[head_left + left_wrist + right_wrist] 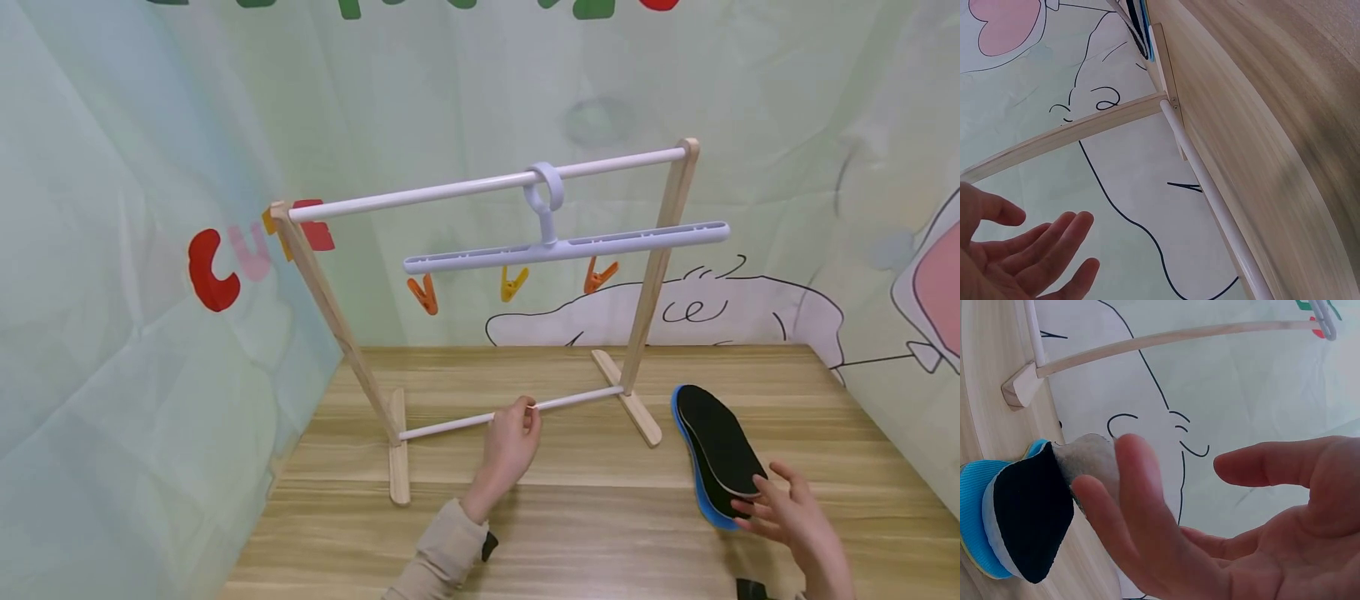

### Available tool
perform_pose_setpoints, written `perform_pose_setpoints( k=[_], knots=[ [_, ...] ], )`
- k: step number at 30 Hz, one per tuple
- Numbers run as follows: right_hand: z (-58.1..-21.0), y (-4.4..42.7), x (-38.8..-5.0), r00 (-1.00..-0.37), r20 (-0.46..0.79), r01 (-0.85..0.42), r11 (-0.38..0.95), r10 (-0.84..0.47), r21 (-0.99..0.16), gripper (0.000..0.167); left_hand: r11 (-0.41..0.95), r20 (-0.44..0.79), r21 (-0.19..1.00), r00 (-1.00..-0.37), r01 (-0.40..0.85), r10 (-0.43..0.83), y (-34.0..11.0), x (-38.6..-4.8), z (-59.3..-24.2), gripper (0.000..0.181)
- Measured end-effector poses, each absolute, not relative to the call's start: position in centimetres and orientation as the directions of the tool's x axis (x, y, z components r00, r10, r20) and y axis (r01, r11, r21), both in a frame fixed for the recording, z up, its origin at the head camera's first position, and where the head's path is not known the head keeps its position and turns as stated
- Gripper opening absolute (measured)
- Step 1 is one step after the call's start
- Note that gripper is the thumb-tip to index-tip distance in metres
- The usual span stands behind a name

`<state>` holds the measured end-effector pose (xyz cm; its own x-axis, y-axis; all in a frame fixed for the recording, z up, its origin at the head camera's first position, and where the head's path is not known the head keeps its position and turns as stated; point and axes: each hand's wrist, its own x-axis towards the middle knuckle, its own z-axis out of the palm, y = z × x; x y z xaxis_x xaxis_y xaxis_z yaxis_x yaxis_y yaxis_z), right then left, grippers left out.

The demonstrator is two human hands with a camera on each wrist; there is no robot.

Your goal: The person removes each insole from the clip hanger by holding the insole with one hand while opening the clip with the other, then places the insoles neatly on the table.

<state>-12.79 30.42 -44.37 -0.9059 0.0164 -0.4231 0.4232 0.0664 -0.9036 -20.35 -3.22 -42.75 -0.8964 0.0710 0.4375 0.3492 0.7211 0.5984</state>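
Note:
A pair of black-topped, blue-edged insoles [722, 442] lies stacked on the table at the right. My right hand [798, 517] is beside their near end, its fingers spread and nothing gripped. In the right wrist view, the fingers of that hand [1210, 537] overlap the insoles [1032, 519]; whether they touch is unclear. My left hand [512, 442] is in front of the lower white rod [442, 425] of a wooden rack. The left wrist view shows this hand [1029, 256] with loosely bent fingers, holding nothing, apart from the rod [1210, 187].
A lilac hanger [566, 250] hangs from the upper white rod [427, 196] of the rack, with orange and yellow clips [514, 284] below it. The wooden feet [400, 475] stand on the wood-grain table [570, 517]. A printed cloth backdrop [450, 100] surrounds the table.

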Motion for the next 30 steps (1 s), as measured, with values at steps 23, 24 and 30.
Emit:
perform_pose_setpoints(
  k=[23,24,30],
  knots=[
    [-45.0,31.1,-12.1,-0.895,-0.444,0.444,0.184,0.044,-0.877,0.072,0.725,0.411,0.611,-0.91,0.319,0.054,-3.1,-20.4,-43.0,0.019],
    [-44.9,31.1,-12.0,-0.894,-0.445,0.446,0.183,0.049,-0.876,0.072,0.726,0.412,0.61,-0.91,0.319,0.053,-3.1,-20.4,-43.1,0.018],
    [-45.6,31.9,-12.0,-0.923,-0.384,0.385,0.147,0.034,-0.911,0.065,0.721,0.404,0.618,-0.914,0.313,0.051,-3.2,-20.2,-43.2,0.018]
  ],
)
